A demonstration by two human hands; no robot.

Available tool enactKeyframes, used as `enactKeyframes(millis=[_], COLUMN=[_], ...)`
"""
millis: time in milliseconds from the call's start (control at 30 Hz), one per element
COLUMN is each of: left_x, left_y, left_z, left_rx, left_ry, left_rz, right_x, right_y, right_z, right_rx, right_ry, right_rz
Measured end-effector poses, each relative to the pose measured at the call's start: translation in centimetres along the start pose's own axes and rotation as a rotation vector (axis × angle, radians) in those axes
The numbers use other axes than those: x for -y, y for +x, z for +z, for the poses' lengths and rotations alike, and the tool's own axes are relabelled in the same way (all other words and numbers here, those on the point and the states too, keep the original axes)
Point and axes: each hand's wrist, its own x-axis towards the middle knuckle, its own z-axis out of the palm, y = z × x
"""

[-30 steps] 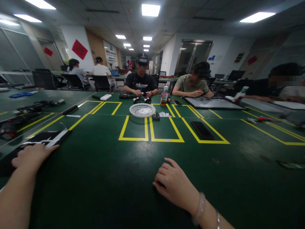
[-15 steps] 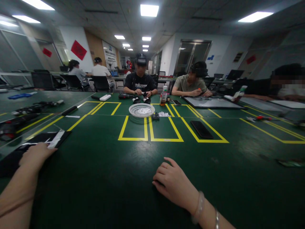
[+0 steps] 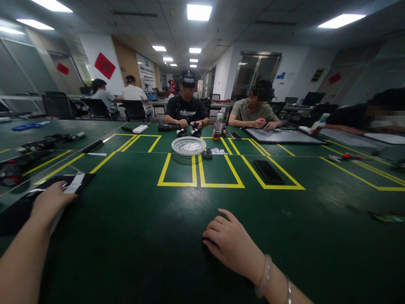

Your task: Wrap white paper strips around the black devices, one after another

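At the left, my left hand (image 3: 52, 202) is closed around a thin white strip (image 3: 75, 183). One end of the strip shows past my fingers and a pale edge of it shows below my palm. Under the hand lies a flat black sheet or pouch (image 3: 15, 213) on the green table (image 3: 142, 245). My right hand (image 3: 232, 242) rests on the tabletop near the middle, palm down, holding nothing. Its fingers are loosely bent, with a gap between them and the thumb.
A round white slotted basket (image 3: 188, 145) stands ahead, beside a small black block (image 3: 207, 154). A black phone (image 3: 268, 172) lies within yellow tape outlines. A bottle (image 3: 217, 128) stands farther back. Black tools (image 3: 47, 143) lie at left. Co-workers sit across the table.
My left hand has turned and lifted slightly, and more of the white strip now shows below it. My right hand stays in place.
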Motion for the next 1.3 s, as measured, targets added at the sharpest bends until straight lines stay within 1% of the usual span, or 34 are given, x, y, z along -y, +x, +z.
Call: enactKeyframes(millis=[100, 133, 167, 233, 300, 367, 433, 467, 533, 600, 700, 767, 900, 1000, 1067, 1100, 1133, 1167, 1267, 1300], left_x=[-1.2, -1.9, -2.6, -4.7, -7.4, -10.8, -14.3, -15.9, -18.9, -21.2, -23.3, -24.0, -24.1, -23.5, -22.8, -22.3, -21.7, -21.0, -17.7, -16.3], left_y=[-0.5, -0.6, -0.7, -0.9, -1.4, -2.4, -4.2, -5.3, -7.8, -10.4, -13.4, -14.5, -15.0, -14.5, -13.5, -12.7, -11.7, -10.5, -6.7, -5.5], left_z=[0.3, 0.5, 0.8, 1.4, 2.4, 3.6, 5.1, 5.9, 7.6, 9.2, 10.8, 11.2, 11.0, 10.8, 10.8, 10.7, 10.5, 10.2, 8.0, 7.0], left_rx=[-0.222, -0.267, -0.287, -0.264, -0.198, -0.088, 0.064, 0.172, 0.319, 0.422, 0.552, 0.621, 0.671, 0.709, 0.746, 0.738, 0.686, 0.592, 0.203, 0.112], left_ry=[0.141, 0.166, 0.168, 0.111, 0.038, -0.021, -0.083, -0.111, -0.143, -0.145, -0.151, -0.176, -0.201, -0.157, -0.089, -0.046, 0.012, 0.081, 0.297, 0.345], left_rz=[-0.113, -0.106, -0.076, 0.017, 0.138, 0.268, 0.375, 0.422, 0.55, 0.704, 0.892, 0.945, 0.935, 0.886, 0.826, 0.786, 0.732, 0.661, 0.389, 0.31], right_x=[-0.1, -0.1, -0.1, 0.0, 0.0, 0.1, 0.0, 0.0, 0.0, 0.0, 0.1, 0.2, 0.2, 0.2, 0.2, 0.2, 0.2, 0.2, 0.2, 0.2], right_y=[0.1, 0.1, 0.1, 0.1, 0.1, 0.1, 0.0, -0.1, -0.2, -0.3, -0.4, -0.3, 0.0, 0.1, 0.1, 0.1, 0.1, 0.0, -0.1, -0.1], right_z=[0.0, 0.0, 0.0, -0.1, -0.1, -0.2, -0.1, -0.1, 0.0, 0.0, 0.0, -0.2, -0.6, -0.7, -0.6, -0.5, -0.4, -0.4, -0.4, -0.4], right_rx=[-0.008, -0.014, -0.02, -0.034, -0.058, -0.096, -0.147, -0.171, -0.212, -0.237, -0.22, -0.174, -0.074, -0.015, 0.015, 0.027, 0.037, 0.046, 0.066, 0.068], right_ry=[-0.009, -0.011, -0.012, -0.016, -0.015, -0.019, -0.032, -0.043, -0.069, -0.094, -0.099, -0.072, 0.007, 0.032, 0.034, 0.035, 0.038, 0.044, 0.065, 0.068], right_rz=[0.0, -0.002, -0.005, -0.01, -0.018, -0.032, -0.051, -0.06, -0.072, -0.07, -0.025, 0.009, 0.023, 0.0, -0.021, -0.032, -0.045, -0.061, -0.112, -0.125])
